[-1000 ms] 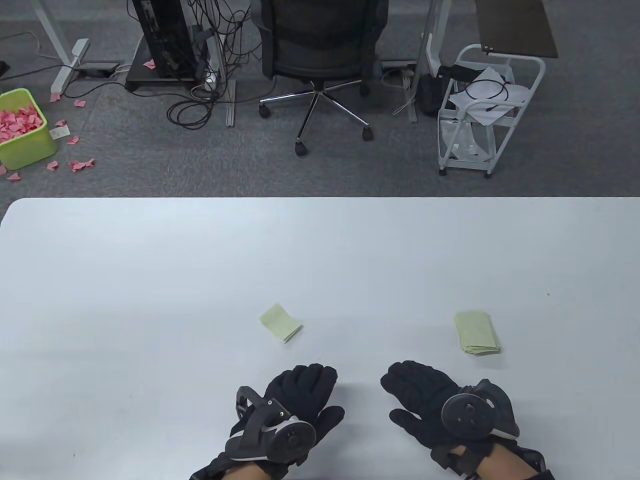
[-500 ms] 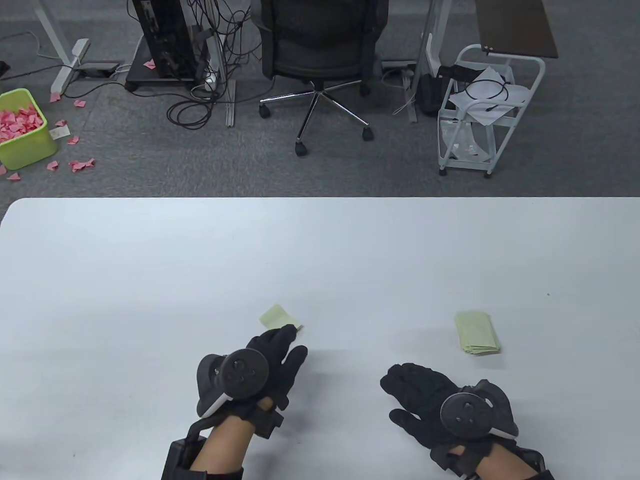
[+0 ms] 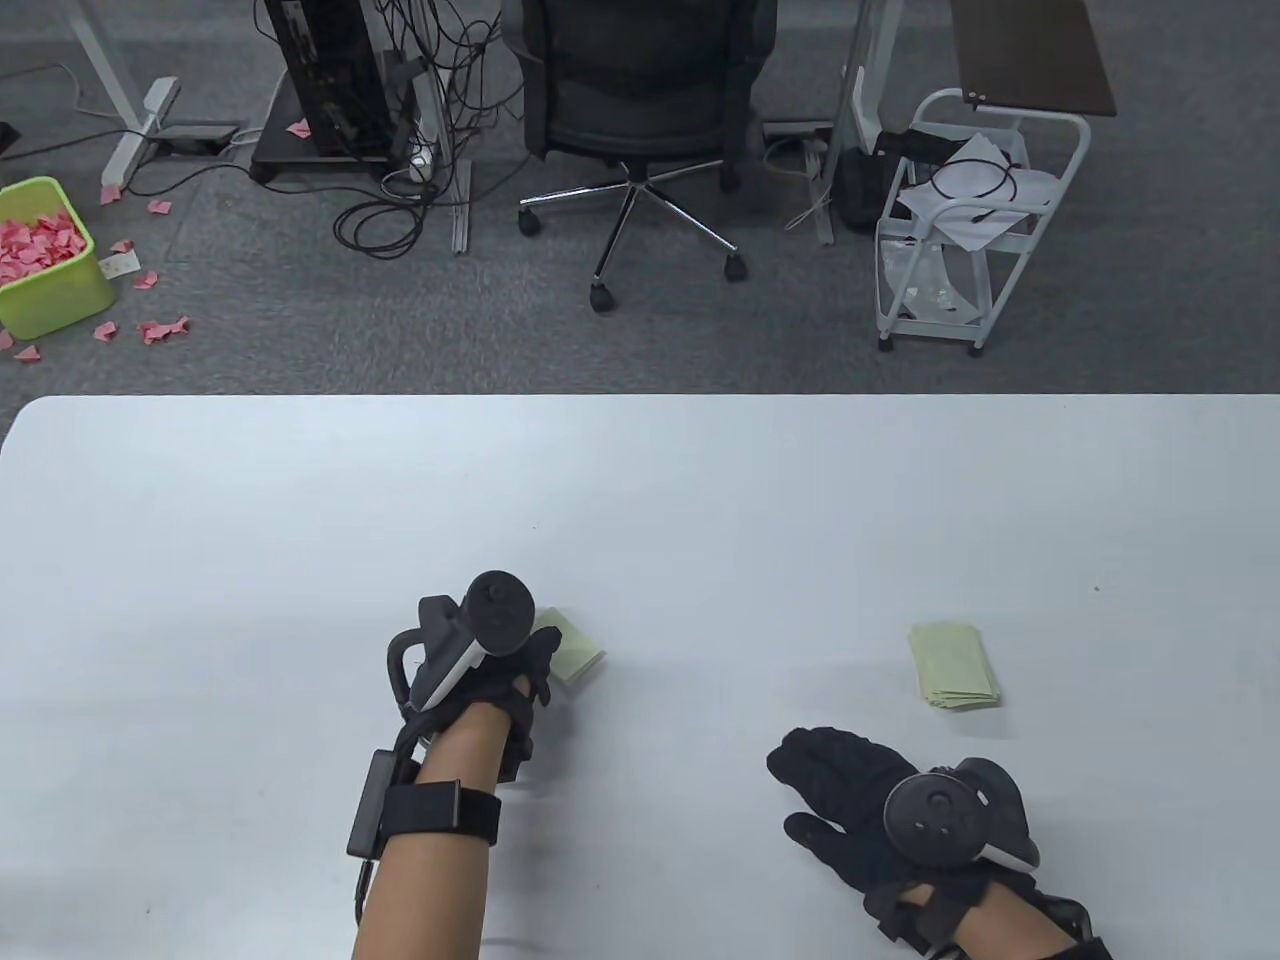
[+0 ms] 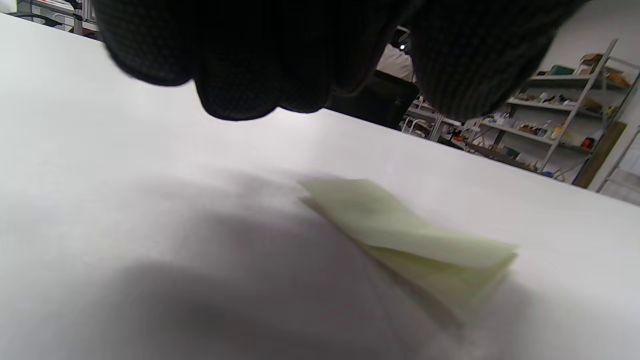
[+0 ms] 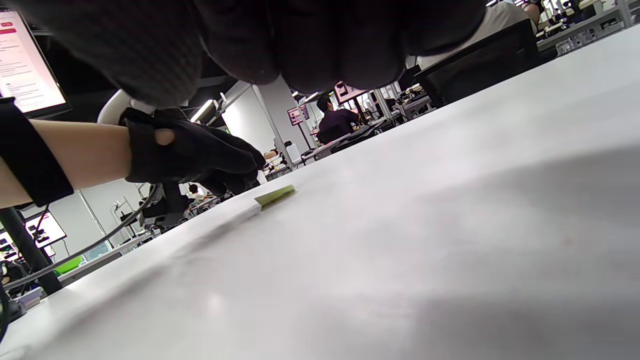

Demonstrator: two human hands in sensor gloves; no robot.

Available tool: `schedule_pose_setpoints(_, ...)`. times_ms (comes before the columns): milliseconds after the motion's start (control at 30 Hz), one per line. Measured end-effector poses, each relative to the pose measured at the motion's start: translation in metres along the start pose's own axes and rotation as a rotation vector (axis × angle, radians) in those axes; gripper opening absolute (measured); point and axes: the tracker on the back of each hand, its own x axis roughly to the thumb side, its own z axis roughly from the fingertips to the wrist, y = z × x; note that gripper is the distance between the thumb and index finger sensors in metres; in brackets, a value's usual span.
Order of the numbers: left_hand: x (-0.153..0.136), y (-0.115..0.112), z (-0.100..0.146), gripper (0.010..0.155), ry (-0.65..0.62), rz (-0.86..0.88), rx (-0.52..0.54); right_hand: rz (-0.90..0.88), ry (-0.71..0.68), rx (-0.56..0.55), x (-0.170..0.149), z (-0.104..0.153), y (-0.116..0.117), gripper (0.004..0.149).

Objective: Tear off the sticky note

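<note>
A pale green sticky note pad [image 3: 578, 655] lies on the white table [image 3: 640, 500], its top sheet slightly lifted in the left wrist view [image 4: 415, 240]. My left hand [image 3: 532, 660] hovers over the pad's left end; its fingers [image 4: 250, 75] hang just above the pad, not touching it, with the thumb apart. My right hand [image 3: 850, 790] rests flat on the table at the lower right, empty. The right wrist view shows the pad [image 5: 275, 196] beside my left hand [image 5: 200, 155].
A small stack of loose green notes [image 3: 955, 667] lies right of centre, beyond my right hand. On the floor past the table's far edge stand a green bin of pink notes [image 3: 45, 255], an office chair [image 3: 640, 100] and a white cart [image 3: 970, 210].
My left hand has moved forward from the table's near edge, and it now hovers over the pad's left end. The right hand has stayed almost still.
</note>
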Motion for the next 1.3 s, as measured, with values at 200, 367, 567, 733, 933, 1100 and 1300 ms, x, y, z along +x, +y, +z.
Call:
schedule_pose_setpoints(200, 0.002, -0.018, -0.022, 0.07, 0.071, -0.071, -0.103, -0.014, 0.02, 0.012, -0.005, 0.0, 0.001, 0.059)
schedule_pose_setpoints(367, 0.017, -0.021, -0.027, 0.069, 0.069, -0.247, -0.095, -0.023, 0.026, 0.026, -0.007, -0.001, 0.004, 0.059)
schedule_pose_setpoints(567, 0.019, -0.022, -0.028, 0.061, 0.073, -0.215, -0.082, -0.019, 0.027, 0.045, -0.007, -0.002, 0.007, 0.059)
schedule_pose_setpoints(733, 0.011, -0.023, -0.024, 0.062, 0.103, -0.14, -0.071, -0.032, 0.033, 0.038, -0.008, -0.002, 0.006, 0.059)
schedule_pose_setpoints(933, 0.006, -0.025, -0.008, 0.049, 0.085, -0.047, -0.073, -0.038, 0.024, 0.047, -0.007, -0.002, 0.008, 0.06)
schedule_pose_setpoints(1100, 0.01, -0.024, 0.013, 0.043, 0.019, 0.097, -0.055, -0.041, 0.016, 0.049, -0.007, -0.002, 0.009, 0.059)
schedule_pose_setpoints(1300, 0.034, -0.017, 0.049, 0.044, -0.104, 0.252, -0.008, -0.069, 0.031, 0.06, -0.009, -0.004, 0.013, 0.059)
